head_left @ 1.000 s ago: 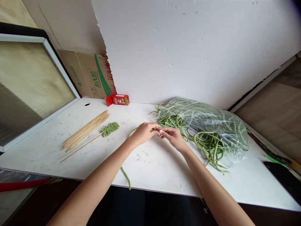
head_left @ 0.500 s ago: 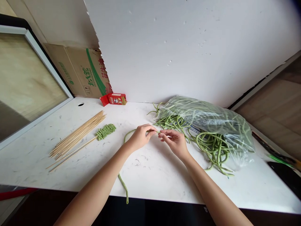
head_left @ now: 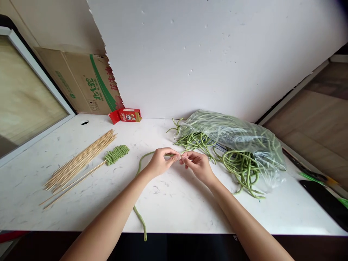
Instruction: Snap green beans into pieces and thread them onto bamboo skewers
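Between my two hands is one end of a long green bean (head_left: pixel 140 218). My left hand (head_left: pixel 163 161) pinches it between thumb and fingers. Close against it, my right hand (head_left: pixel 197 165) pinches the same bean near its tip. The bean curves left, passes under my left forearm, and its other end hangs at the table's front edge. To the left lies a row of cut bean pieces (head_left: pixel 116 154) threaded on skewers. A bundle of bare bamboo skewers (head_left: pixel 81 159) lies beside it.
A clear plastic bag (head_left: pixel 233 130) of long beans lies at the back right, with loose beans (head_left: pixel 243 168) spilling out. A small red box (head_left: pixel 130 115) stands by the white board (head_left: pixel 190 54). A black phone-like object (head_left: pixel 323 203) lies far right; a cardboard box (head_left: pixel 78 83) stands back left.
The view has shifted slightly, so most things sit further left. My hands have come closer together on the bean, the right thumb and fingers now nearly meeting the left.
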The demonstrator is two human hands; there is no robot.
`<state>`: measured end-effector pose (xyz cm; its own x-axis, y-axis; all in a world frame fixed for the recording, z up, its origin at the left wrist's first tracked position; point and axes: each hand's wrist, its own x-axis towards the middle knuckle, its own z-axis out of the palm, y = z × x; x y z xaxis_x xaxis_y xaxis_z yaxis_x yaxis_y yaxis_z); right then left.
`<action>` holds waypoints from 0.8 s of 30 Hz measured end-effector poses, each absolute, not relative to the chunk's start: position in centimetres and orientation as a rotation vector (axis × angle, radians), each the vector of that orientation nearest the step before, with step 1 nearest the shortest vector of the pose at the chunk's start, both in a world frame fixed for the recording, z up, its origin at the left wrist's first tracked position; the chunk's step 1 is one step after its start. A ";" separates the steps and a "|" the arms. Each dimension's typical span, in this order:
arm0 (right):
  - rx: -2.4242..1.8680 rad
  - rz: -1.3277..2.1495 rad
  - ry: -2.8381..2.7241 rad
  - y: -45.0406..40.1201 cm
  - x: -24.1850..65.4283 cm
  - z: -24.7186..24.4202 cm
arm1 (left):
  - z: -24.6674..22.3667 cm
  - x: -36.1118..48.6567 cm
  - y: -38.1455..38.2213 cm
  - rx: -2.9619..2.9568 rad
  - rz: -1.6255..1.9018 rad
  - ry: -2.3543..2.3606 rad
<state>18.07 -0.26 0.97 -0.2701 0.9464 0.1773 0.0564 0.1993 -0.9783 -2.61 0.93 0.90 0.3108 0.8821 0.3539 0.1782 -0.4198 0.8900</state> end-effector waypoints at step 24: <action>-0.813 1.659 -1.281 0.0 17.9 0.0 | 0.0 -2.1 1.0 1.706 1.231 0.950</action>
